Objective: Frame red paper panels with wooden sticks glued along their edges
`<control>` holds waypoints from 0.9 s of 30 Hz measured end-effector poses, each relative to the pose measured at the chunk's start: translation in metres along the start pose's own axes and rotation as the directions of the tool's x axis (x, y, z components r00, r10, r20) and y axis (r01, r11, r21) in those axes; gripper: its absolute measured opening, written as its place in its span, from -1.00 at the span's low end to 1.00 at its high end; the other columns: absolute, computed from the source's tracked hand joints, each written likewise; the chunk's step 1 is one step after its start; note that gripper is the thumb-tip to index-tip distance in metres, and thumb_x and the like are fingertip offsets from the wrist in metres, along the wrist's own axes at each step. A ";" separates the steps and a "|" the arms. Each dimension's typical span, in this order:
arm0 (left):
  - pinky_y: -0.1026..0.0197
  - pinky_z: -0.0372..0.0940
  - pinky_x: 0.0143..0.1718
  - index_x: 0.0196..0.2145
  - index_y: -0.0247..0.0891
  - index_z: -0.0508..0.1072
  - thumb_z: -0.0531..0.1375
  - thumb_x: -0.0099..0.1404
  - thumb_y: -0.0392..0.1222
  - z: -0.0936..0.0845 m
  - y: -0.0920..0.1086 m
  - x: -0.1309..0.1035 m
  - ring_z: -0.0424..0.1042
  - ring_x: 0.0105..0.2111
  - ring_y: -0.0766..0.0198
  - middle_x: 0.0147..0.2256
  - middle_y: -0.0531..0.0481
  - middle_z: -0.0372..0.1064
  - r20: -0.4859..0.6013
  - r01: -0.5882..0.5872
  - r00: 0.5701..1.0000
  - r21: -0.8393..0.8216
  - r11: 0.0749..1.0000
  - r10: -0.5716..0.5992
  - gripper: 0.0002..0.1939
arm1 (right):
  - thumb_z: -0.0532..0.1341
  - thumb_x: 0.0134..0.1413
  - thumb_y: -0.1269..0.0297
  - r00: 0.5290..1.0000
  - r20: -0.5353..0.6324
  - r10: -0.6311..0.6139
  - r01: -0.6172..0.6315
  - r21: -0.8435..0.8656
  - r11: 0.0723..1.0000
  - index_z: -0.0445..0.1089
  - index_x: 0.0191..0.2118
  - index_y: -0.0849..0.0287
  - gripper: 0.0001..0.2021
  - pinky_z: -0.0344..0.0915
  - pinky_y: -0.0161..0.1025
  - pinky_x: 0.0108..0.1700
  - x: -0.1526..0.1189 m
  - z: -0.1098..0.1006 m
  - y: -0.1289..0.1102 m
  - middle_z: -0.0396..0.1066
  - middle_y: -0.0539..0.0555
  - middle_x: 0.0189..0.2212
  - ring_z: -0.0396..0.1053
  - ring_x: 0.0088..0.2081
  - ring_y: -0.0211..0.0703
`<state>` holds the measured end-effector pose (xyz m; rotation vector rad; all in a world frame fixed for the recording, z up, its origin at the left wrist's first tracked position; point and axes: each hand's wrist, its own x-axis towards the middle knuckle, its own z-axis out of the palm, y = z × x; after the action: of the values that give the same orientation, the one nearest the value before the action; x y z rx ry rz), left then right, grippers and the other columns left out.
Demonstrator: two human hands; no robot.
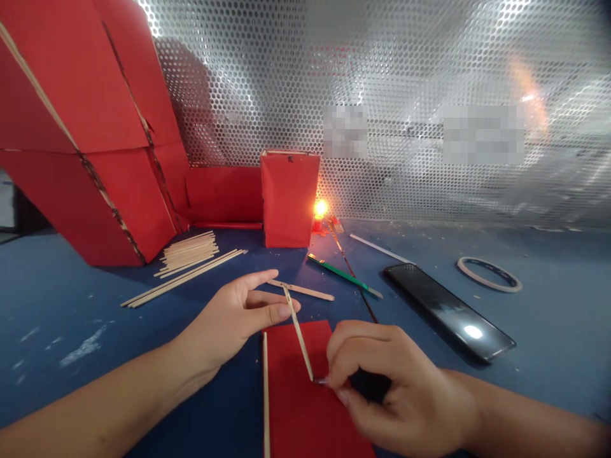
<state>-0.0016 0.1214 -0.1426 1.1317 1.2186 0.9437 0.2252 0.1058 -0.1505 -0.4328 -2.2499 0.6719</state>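
My left hand (248, 305) holds a thin wooden stick (301, 343) between its thumb and fingers, slanting down over a red panel (305, 407). My right hand (386, 381) is closed in a pinch at the stick's lower end. A small dark tip shows at its fingertips, touching or very near the stick; the rest of that thing is hidden. Along the panel's left edge runs a pale wooden strip (266, 394). Just beyond my left fingers lies a flat wooden stick (310, 292) with dark marks at one end.
A green-handled craft knife (344, 275) and a black phone (449, 312) lie ahead and right. Farther right is a tape ring (489, 275). Several wooden sticks (188, 254) lie left. A red box (291, 200) stands near a burning flame (321, 208); a large red structure (95, 127) rises left.
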 end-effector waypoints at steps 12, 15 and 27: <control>0.09 0.37 -0.02 0.26 -0.24 0.23 0.41 0.12 -0.10 0.000 0.003 -0.001 0.55 -0.05 0.04 -0.22 -0.04 0.65 0.018 0.011 1.000 0.063 0.998 -0.012 -0.20 | 0.17 -0.07 0.67 1.000 -0.020 -0.023 0.023 -0.004 1.000 0.45 -0.34 0.24 -0.77 0.41 -0.39 -0.32 0.003 0.003 0.000 0.51 0.11 -0.43 0.44 -0.38 -0.28; 0.08 0.36 0.03 0.26 -0.26 0.21 0.41 0.13 -0.12 0.000 0.004 -0.002 0.56 -0.05 0.06 -0.22 -0.02 0.66 0.027 0.017 0.999 0.047 0.999 -0.018 -0.19 | 0.18 -0.04 0.68 0.999 -0.028 -0.034 0.033 -0.020 0.999 0.44 -0.33 0.21 -0.76 0.42 -0.39 -0.31 0.002 0.003 0.001 0.50 0.09 -0.42 0.44 -0.37 -0.28; -0.01 0.27 0.15 0.25 -0.33 0.21 0.46 0.03 -0.08 -0.002 0.000 0.001 0.55 -0.02 -0.02 -0.25 -0.07 0.66 0.056 -0.004 0.998 -0.031 1.000 0.006 -0.09 | 0.14 0.07 0.65 0.997 -0.033 -0.066 0.062 -0.104 0.993 0.43 -0.29 0.15 -0.75 0.45 -0.36 -0.28 0.002 0.004 0.001 0.46 0.06 -0.38 0.43 -0.35 -0.27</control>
<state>-0.0033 0.1225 -0.1432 1.1301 1.1533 0.9257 0.2215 0.1058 -0.1520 -0.4174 -2.2607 0.5127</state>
